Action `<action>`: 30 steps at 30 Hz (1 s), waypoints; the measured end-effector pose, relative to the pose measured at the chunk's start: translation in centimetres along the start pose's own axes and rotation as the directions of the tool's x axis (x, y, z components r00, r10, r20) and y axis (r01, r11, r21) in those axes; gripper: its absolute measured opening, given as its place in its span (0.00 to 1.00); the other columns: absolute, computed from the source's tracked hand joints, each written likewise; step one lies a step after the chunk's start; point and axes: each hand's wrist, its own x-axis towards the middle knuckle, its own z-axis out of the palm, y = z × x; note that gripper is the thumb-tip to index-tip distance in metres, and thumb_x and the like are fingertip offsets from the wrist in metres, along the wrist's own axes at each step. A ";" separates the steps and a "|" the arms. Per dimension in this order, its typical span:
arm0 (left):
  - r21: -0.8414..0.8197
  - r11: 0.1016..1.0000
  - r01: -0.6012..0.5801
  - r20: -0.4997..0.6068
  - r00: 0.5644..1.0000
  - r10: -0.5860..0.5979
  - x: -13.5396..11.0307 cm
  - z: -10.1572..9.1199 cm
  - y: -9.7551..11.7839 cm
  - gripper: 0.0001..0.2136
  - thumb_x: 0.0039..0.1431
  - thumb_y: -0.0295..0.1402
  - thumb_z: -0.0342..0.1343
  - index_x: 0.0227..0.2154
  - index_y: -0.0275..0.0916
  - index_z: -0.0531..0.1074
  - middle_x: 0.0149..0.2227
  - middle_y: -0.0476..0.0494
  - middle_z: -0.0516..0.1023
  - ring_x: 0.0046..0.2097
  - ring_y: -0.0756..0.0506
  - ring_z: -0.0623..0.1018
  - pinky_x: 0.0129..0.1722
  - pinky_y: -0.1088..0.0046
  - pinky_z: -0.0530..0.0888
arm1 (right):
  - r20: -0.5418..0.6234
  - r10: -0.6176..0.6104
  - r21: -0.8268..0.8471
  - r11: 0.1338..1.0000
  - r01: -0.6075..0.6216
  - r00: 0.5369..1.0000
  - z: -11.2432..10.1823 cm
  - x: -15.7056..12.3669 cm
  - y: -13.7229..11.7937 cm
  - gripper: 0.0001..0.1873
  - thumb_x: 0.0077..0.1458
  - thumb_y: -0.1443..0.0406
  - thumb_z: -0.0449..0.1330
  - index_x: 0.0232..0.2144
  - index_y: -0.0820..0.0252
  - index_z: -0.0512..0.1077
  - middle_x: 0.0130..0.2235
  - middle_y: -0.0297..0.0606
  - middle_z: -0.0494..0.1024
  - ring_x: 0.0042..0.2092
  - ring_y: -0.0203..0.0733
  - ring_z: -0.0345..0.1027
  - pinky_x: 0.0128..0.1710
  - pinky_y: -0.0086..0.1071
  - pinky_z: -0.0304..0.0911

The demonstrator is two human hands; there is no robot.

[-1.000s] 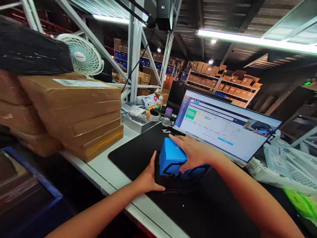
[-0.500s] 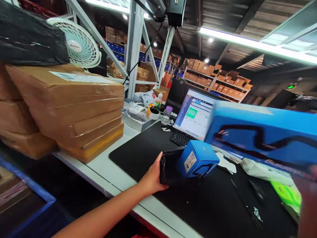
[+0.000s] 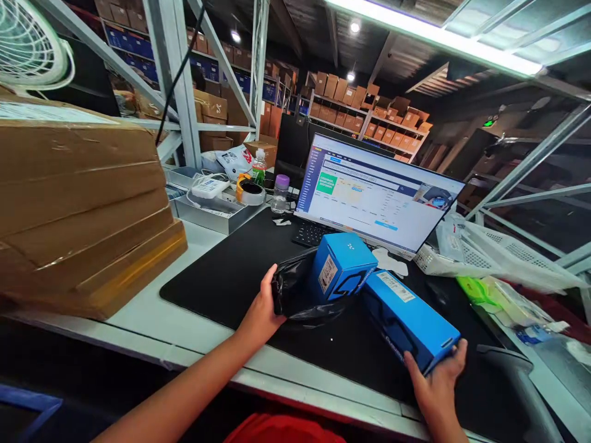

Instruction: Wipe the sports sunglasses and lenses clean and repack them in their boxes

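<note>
At the bottom edge, a red garment (image 3: 282, 429) shows below the white desk (image 3: 145, 317). The left hand (image 3: 261, 301) rests at the near side of a black desk mat (image 3: 221, 277), fingers curled and thumb up, pinching the gathered edge of a black bag (image 3: 289, 295). A small blue box (image 3: 341, 267) sits in the bag's open mouth, tilted, with a white label facing the person. The right hand (image 3: 436, 384) cups the near end of a long blue box (image 3: 409, 320), fingers spread beneath it and thumb along its side. This box lies slanted on the mat, just beside the small one.

Left of the hands, stacked cardboard parcels (image 3: 78, 197) fill the desk's edge. Straight ahead, a keyboard (image 3: 314, 234) lies in front of a lit monitor (image 3: 378, 191), partly blocked by the small box. To the left of the monitor are a metal tray (image 3: 207, 212), a tape roll (image 3: 252, 192) and a plastic bottle (image 3: 280, 194). To its right, a white basket (image 3: 480, 252) sits beyond a green packet (image 3: 480, 292). Far behind, shelves (image 3: 364, 107) hold brown cartons.
</note>
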 end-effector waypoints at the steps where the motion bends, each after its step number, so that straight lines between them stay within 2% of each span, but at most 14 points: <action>1: 0.004 1.000 0.005 -0.009 1.000 -0.005 -0.1 -0.1 0.0 0.52 0.48 0.19 0.62 0.69 0.43 0.34 0.64 0.28 0.64 0.63 0.34 0.70 0.59 0.52 0.70 | 0.015 0.039 -0.024 0.999 -0.038 0.999 0.3 -0.1 0.4 0.67 0.49 0.43 0.63 0.70 0.55 0.19 0.71 0.56 0.36 0.70 0.74 0.39 0.65 0.65 0.45; 4: 0.011 1.000 0.010 -0.025 1.000 -0.009 -0.3 -0.4 -0.1 0.51 0.49 0.18 0.60 0.70 0.43 0.34 0.64 0.29 0.64 0.62 0.34 0.71 0.58 0.52 0.71 | 0.064 0.095 -0.071 0.993 -0.091 0.993 -0.7 0.7 1.6 0.68 0.47 0.40 0.62 0.71 0.56 0.23 0.70 0.54 0.45 0.69 0.77 0.41 0.64 0.70 0.39; 6: 0.011 1.000 -0.009 -0.035 0.999 0.009 -0.4 -0.3 -0.2 0.50 0.49 0.18 0.59 0.70 0.43 0.35 0.64 0.29 0.63 0.63 0.35 0.71 0.59 0.52 0.70 | 0.039 0.012 -0.102 0.995 -0.008 0.999 -2.6 1.9 0.7 0.65 0.48 0.40 0.61 0.72 0.61 0.29 0.69 0.58 0.48 0.68 0.78 0.43 0.63 0.72 0.39; 7: 0.012 1.000 -0.026 -0.042 0.999 0.027 -0.3 -0.3 -0.2 0.49 0.49 0.18 0.58 0.70 0.43 0.36 0.65 0.29 0.62 0.63 0.35 0.70 0.60 0.52 0.70 | 0.012 -0.067 -0.101 0.993 0.068 0.998 -3.6 2.4 -0.6 0.64 0.49 0.41 0.61 0.71 0.65 0.33 0.69 0.60 0.49 0.68 0.77 0.43 0.63 0.71 0.41; 9: 0.015 0.998 -0.066 -0.057 0.996 0.066 -0.4 -0.2 -0.3 0.48 0.49 0.18 0.57 0.69 0.42 0.38 0.67 0.29 0.59 0.64 0.35 0.69 0.62 0.52 0.68 | 0.009 -0.250 -0.089 0.964 0.250 0.968 -5.3 3.7 -4.8 0.54 0.53 0.45 0.62 0.71 0.59 0.43 0.68 0.56 0.52 0.69 0.69 0.45 0.65 0.64 0.45; 11: 0.016 0.995 -0.096 -0.066 0.993 0.097 -0.5 -0.1 -0.4 0.46 0.49 0.19 0.57 0.69 0.41 0.40 0.68 0.30 0.56 0.65 0.35 0.67 0.63 0.52 0.67 | 0.155 -0.439 0.010 0.897 0.443 0.885 -5.8 5.2 -10.4 0.48 0.55 0.50 0.64 0.70 0.49 0.46 0.70 0.48 0.50 0.70 0.60 0.47 0.67 0.57 0.48; 13: 0.018 0.993 -0.115 -0.055 0.992 0.115 -0.7 -0.2 -0.5 0.44 0.51 0.22 0.57 0.69 0.40 0.43 0.68 0.30 0.56 0.66 0.35 0.67 0.64 0.52 0.67 | 0.404 -0.560 0.093 0.812 0.576 0.723 -4.9 7.1 -16.2 0.49 0.52 0.49 0.66 0.69 0.42 0.47 0.73 0.42 0.41 0.71 0.59 0.42 0.67 0.55 0.49; 14: 0.022 0.992 -0.122 -0.045 0.991 0.123 -0.9 -0.4 -0.5 0.43 0.52 0.23 0.56 0.68 0.40 0.43 0.68 0.30 0.56 0.66 0.35 0.66 0.64 0.52 0.66 | 0.466 -0.576 0.129 0.795 0.593 0.671 -4.0 8.3 -18.7 0.52 0.50 0.47 0.68 0.70 0.41 0.46 0.73 0.42 0.38 0.72 0.60 0.40 0.67 0.55 0.49; 17: 0.042 0.991 -0.126 -0.017 0.992 0.127 -1.3 -0.8 -0.4 0.40 0.53 0.24 0.56 0.67 0.38 0.46 0.68 0.30 0.57 0.67 0.34 0.65 0.65 0.51 0.65 | 0.562 -0.489 0.096 0.840 0.535 0.667 -0.4 11.5 -24.4 0.58 0.47 0.43 0.68 0.71 0.49 0.45 0.72 0.51 0.43 0.71 0.67 0.41 0.64 0.59 0.52; 21: 0.044 0.996 -0.082 -0.053 0.995 0.084 -1.3 -1.2 -0.3 0.40 0.51 0.24 0.58 0.66 0.39 0.48 0.67 0.31 0.59 0.66 0.34 0.65 0.66 0.52 0.65 | 0.719 -0.335 -0.029 0.862 0.507 0.610 2.5 14.2 -27.8 0.55 0.46 0.49 0.68 0.70 0.53 0.49 0.64 0.57 0.62 0.61 0.72 0.61 0.56 0.61 0.61; 24: 0.056 0.996 -0.064 -0.176 0.982 0.072 -1.0 -1.8 -0.2 0.38 0.53 0.27 0.59 0.65 0.40 0.51 0.65 0.32 0.62 0.64 0.35 0.68 0.64 0.53 0.67 | 0.681 -0.338 0.079 0.916 0.394 0.649 1.8 15.7 -27.9 0.55 0.44 0.53 0.69 0.70 0.53 0.52 0.61 0.53 0.66 0.59 0.67 0.64 0.57 0.58 0.61; 26: 0.069 0.997 -0.041 -0.287 0.956 0.059 -0.7 -2.8 0.1 0.36 0.54 0.30 0.60 0.65 0.41 0.52 0.63 0.33 0.65 0.62 0.36 0.71 0.62 0.55 0.70 | 0.612 -0.332 0.278 0.940 0.198 0.717 0.4 16.9 -27.2 0.53 0.43 0.55 0.68 0.69 0.53 0.52 0.59 0.48 0.69 0.55 0.61 0.68 0.56 0.54 0.63; 28: 0.082 0.997 -0.013 -0.431 0.901 0.048 -0.1 -4.3 0.5 0.36 0.54 0.33 0.61 0.64 0.43 0.53 0.60 0.35 0.69 0.58 0.37 0.74 0.59 0.57 0.72 | 0.520 -0.275 0.517 0.855 -0.042 0.808 -1.3 18.0 -26.2 0.51 0.43 0.56 0.66 0.68 0.51 0.54 0.54 0.43 0.74 0.48 0.55 0.73 0.49 0.51 0.69; 30: 0.098 0.995 -0.003 -0.575 0.816 0.059 1.0 -6.4 0.8 0.35 0.53 0.33 0.62 0.63 0.42 0.56 0.59 0.37 0.69 0.59 0.37 0.74 0.61 0.58 0.70 | 0.421 -0.154 0.704 0.677 -0.215 0.894 -2.7 18.5 -25.1 0.44 0.44 0.56 0.62 0.65 0.52 0.59 0.49 0.40 0.77 0.44 0.53 0.75 0.41 0.48 0.71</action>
